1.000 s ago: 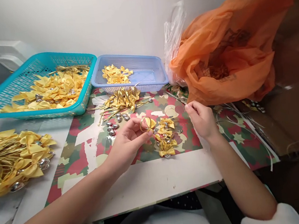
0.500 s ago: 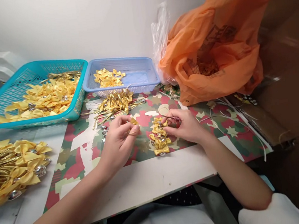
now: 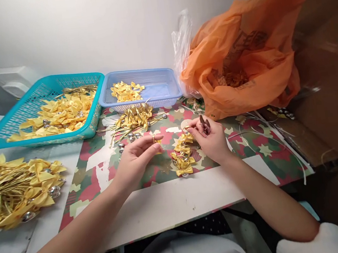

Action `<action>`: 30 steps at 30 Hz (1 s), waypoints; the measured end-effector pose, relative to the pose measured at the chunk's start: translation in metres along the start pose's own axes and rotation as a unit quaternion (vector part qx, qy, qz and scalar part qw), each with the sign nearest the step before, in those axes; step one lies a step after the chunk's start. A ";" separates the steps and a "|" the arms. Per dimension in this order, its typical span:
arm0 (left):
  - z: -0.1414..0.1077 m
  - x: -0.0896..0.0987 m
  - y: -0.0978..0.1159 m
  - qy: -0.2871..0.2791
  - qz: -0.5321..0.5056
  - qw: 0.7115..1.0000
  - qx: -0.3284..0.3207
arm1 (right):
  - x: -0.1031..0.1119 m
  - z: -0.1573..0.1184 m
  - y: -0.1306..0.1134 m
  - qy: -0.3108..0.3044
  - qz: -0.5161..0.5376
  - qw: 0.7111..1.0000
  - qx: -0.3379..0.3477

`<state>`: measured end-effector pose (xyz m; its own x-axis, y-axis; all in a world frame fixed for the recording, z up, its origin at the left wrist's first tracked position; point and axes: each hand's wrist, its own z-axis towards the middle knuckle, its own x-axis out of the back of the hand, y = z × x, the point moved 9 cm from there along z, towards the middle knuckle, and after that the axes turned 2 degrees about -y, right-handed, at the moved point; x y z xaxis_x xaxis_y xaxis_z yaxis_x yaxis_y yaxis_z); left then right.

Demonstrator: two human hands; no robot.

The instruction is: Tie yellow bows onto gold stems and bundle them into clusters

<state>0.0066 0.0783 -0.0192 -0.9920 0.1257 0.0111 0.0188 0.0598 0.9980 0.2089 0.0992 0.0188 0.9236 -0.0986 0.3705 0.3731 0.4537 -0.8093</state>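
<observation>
My left hand point(image 3: 137, 157) is over the patterned sheet, with thumb and fingertips closed around a small yellow-gold ribbon piece point(image 3: 157, 142), mostly hidden by the fingers. In the palm of my right hand point(image 3: 212, 139) is a small dark tool point(image 3: 205, 124) with two short, blade-like ends pointing up; its exact kind is unclear. The thumb and forefinger of that hand are beside a round beige disc point(image 3: 185, 125), above a short row of gold bows point(image 3: 183, 161) with silver bells. Left of my left hand lie loose silver bells point(image 3: 131, 137).
A teal basket point(image 3: 94, 129) and a blue basket point(image 3: 141, 104) hold gold bows. Gold-stemmed bows point(image 3: 135, 116) lie before them, and a big bunch point(image 3: 25, 185) sits at left. An orange bag point(image 3: 250, 59) stands at right near white cords point(image 3: 249, 131).
My right hand has turned and lifted off the bow row toward the disc, and the dark tool now points up. My left fingers have straightened somewhat. The view has shifted slightly.
</observation>
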 end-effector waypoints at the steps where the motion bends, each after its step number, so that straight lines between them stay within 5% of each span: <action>1: -0.001 -0.004 0.002 -0.008 0.006 1.000 -0.007 | -0.001 -0.001 -0.004 0.000 0.010 1.000 0.005; 8: -0.006 -0.024 0.004 -0.071 0.125 0.988 -0.057 | -0.018 -0.009 -0.023 -0.033 0.105 0.994 0.008; 13: -0.007 -0.031 0.003 -0.111 0.111 0.985 -0.068 | -0.023 -0.013 -0.026 -0.052 0.105 0.993 -0.006; 20: -0.012 -0.025 0.020 -0.055 0.119 0.981 -0.144 | -0.030 -0.017 -0.028 -0.067 0.113 0.991 0.001; 27: 0.000 -0.006 -0.003 0.007 -0.052 0.998 0.021 | -0.029 -0.011 -0.017 -0.121 0.114 0.985 -0.038; 30: 0.004 0.007 -0.008 0.038 -0.128 0.989 0.066 | -0.030 -0.012 -0.013 -0.219 0.069 0.972 -0.055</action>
<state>-0.0003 0.0825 -0.0277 -0.9726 0.0158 -0.2318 -0.2235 0.2091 0.9520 0.1771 0.0860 0.0128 0.8480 0.3546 0.3939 0.2780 0.3352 -0.9002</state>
